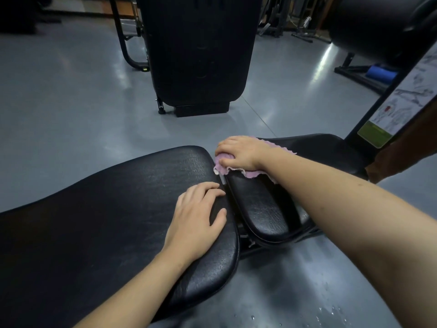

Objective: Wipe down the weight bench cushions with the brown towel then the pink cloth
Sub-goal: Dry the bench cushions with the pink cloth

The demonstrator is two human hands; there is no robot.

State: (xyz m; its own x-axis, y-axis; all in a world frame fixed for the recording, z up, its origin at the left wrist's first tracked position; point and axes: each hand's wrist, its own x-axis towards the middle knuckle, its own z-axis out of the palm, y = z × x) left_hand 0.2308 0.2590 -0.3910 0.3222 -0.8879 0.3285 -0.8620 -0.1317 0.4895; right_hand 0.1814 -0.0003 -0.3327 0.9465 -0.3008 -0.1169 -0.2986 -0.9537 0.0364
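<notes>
— pink, frayed terry cloth (238,171) is what's out now, bunched under the right hand (241,152) at the far corner of the smaller black vinyl seat cushion (262,204). so i'd say it's the second half of the job, the pink pass.

— and the fingers?

— the right ones are curled down over the cloth, gripping a wad of it and pressing it onto the pad. the left hand (196,216) holds nothing; its fingers lie spread and flat on the end of the long black vinyl back cushion (106,209), right by the gap between the two pads, as if bracing.

— any sign of the brown towel?

— something brown hangs at the right edge (406,147), past the seat, but i can't tell if that's it.

— what's next, you reckon?

— most of the seat lies uncovered, so my guess is a drag of the cloth back toward the near edge, keeping pressure even. the frayed hem sits close to the gap and could snag there.
</notes>
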